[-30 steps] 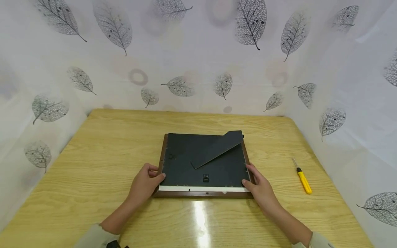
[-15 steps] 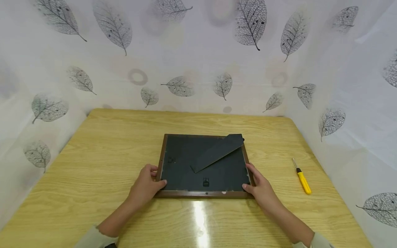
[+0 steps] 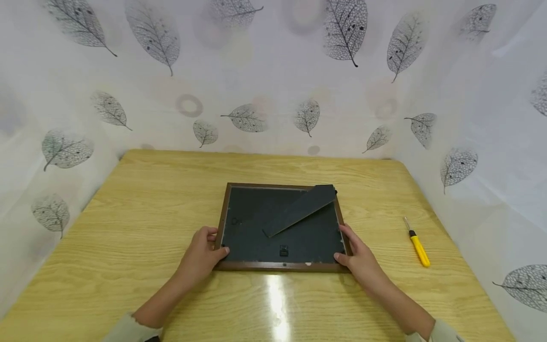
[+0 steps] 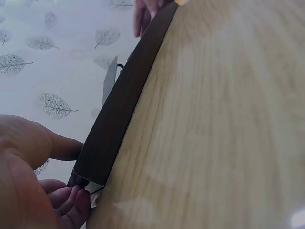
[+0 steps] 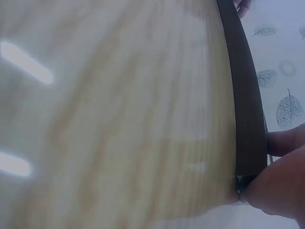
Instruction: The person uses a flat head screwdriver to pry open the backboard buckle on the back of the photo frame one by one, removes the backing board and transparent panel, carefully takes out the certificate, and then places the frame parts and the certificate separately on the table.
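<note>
A brown picture frame [image 3: 273, 267] lies face down in the middle of the table. Its black backing board [image 3: 252, 204] sits within the brown rails, with a folding stand leg [image 3: 303, 209] slanting across it. My left hand [image 3: 200, 254] grips the near left corner, thumb on the back and fingers at the outer side. At the near right corner my right hand [image 3: 363, 261] holds on the same way. The left wrist view shows the frame's near side [image 4: 124, 105] close to the tabletop, with the left fingers [image 4: 71, 200] around the corner. The front is hidden.
A screwdriver [image 3: 420, 249] with a yellow handle lies on the right of the wooden table [image 3: 149, 213]. Leaf-patterned cloth [image 3: 273, 80] closes off the back and both sides.
The backing board has shifted toward me and down between the rails. The white strip along the near side is now covered, and the far rail shows. Both hands stay at the corners.
</note>
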`<state>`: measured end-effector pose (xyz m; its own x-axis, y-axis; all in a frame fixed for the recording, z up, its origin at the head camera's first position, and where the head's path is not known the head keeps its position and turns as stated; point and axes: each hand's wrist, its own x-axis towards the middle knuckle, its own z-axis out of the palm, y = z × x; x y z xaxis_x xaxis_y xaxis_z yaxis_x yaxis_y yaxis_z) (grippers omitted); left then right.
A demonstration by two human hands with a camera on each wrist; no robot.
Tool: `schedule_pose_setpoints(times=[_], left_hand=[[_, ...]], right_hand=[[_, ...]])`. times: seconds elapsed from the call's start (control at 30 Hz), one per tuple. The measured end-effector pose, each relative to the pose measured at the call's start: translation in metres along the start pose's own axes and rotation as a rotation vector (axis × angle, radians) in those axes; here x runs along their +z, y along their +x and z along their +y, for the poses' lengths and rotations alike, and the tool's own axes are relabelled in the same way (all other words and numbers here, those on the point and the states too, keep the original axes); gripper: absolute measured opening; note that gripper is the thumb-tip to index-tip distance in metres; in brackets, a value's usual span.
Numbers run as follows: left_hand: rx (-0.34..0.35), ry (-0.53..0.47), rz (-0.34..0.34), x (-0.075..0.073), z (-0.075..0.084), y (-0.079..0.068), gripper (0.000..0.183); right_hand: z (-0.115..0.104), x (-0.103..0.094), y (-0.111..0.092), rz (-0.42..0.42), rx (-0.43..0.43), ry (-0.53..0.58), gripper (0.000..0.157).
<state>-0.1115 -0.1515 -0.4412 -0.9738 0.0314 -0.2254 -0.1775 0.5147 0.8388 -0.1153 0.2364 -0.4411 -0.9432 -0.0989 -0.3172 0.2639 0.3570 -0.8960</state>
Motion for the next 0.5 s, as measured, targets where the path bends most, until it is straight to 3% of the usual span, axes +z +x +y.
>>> schedule_pose_setpoints(times=[0.5], left_hand=[[0.094,0.114,0.016,-0.009,0.002,0.032,0.058]], right_hand=[[-0.004,0.002,0.000,0.033,-0.034,-0.195,0.077]])
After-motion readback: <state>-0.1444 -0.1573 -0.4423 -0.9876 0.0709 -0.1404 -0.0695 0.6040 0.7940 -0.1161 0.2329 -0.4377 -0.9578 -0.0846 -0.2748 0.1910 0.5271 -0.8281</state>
